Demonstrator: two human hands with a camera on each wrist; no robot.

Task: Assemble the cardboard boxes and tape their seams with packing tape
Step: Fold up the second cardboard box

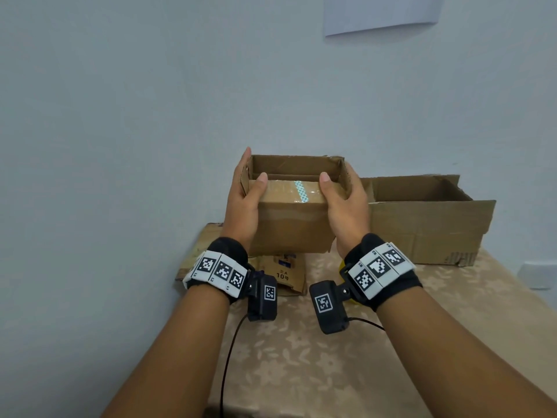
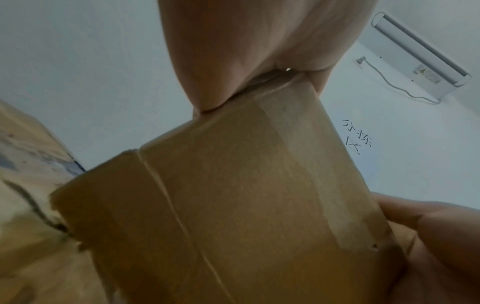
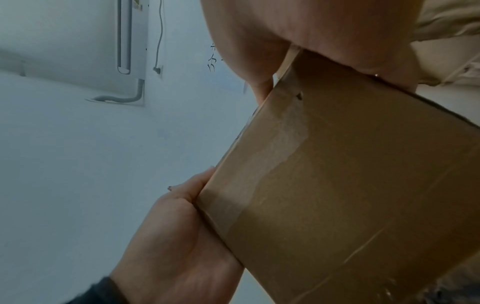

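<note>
I hold a small brown cardboard box (image 1: 291, 224) up above the table with both hands. My left hand (image 1: 245, 191) grips its left side, thumb on the folded-in near flap (image 1: 283, 193), fingers outside the raised left flap. My right hand (image 1: 343, 194) mirrors this on the right side. A teal patterned tape strip (image 1: 301, 191) crosses the near flap. The far and side flaps stand up. The left wrist view shows the box's (image 2: 246, 205) taped face under my palm (image 2: 246, 51). In the right wrist view the box (image 3: 363, 185) sits between my right palm (image 3: 285, 30) and left hand (image 3: 182, 236).
A larger open cardboard box (image 1: 422, 224) stands on the table (image 1: 331, 372) to the right, close against the wall. Flattened cardboard (image 1: 286, 277) lies under the held box at the table's left edge. A yellow object (image 1: 342, 268) is mostly hidden behind my right wrist.
</note>
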